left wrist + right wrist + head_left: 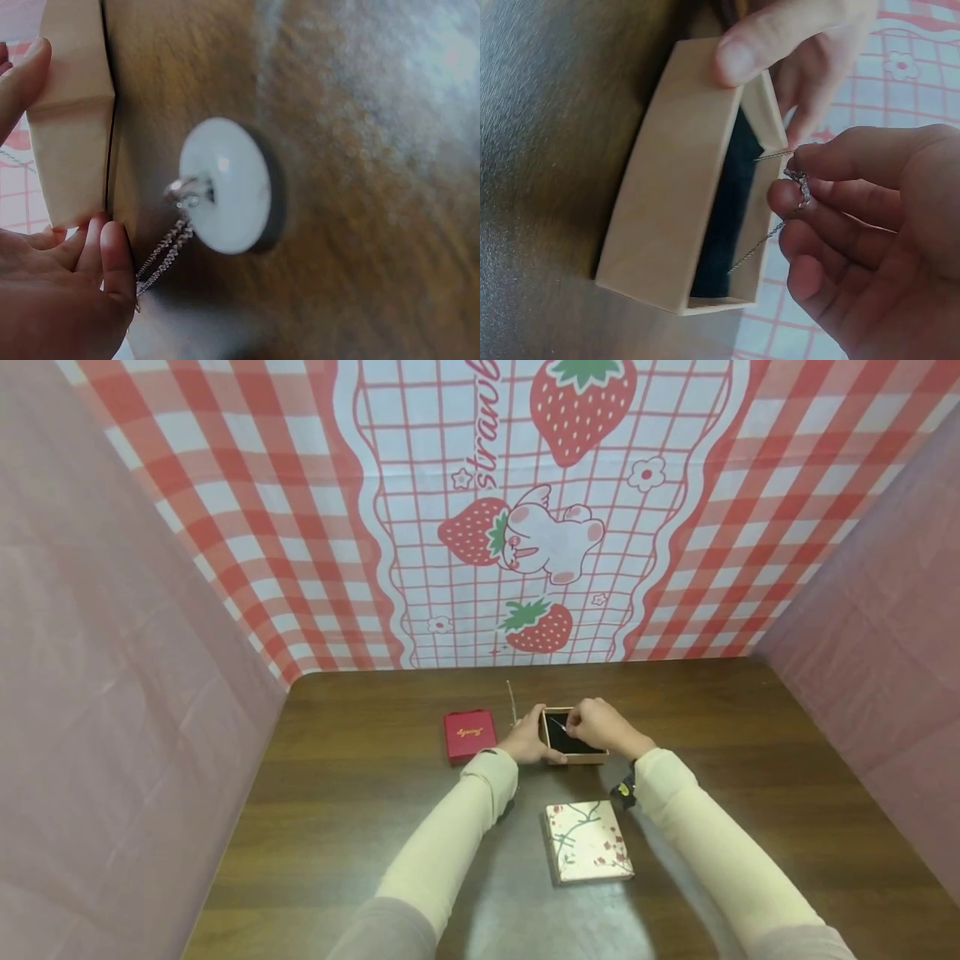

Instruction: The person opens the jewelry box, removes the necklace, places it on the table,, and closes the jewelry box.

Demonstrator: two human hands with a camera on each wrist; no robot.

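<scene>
In the head view, my left hand [527, 742] holds an open tan cardboard box [573, 759] by its left side, thumb and fingers at its walls. Black padding [739, 202] lines the inside. Over the box, my right hand [597, 727] pinches the clasp end of a thin silver chain [759, 250] between thumb and fingertips. Both strands of the chain run down to the padding. A glossy white disc [227, 185] on a silver chain shows close to my left hand in the left wrist view.
A square lid with a floral print [588, 843] lies on the brown table [360, 827], nearer to me. Left of the box is a small red box [469, 735] with gold lettering. A thin pale cord [512, 700] shows behind my left hand. A strawberry-patterned cloth [480, 610] hangs behind.
</scene>
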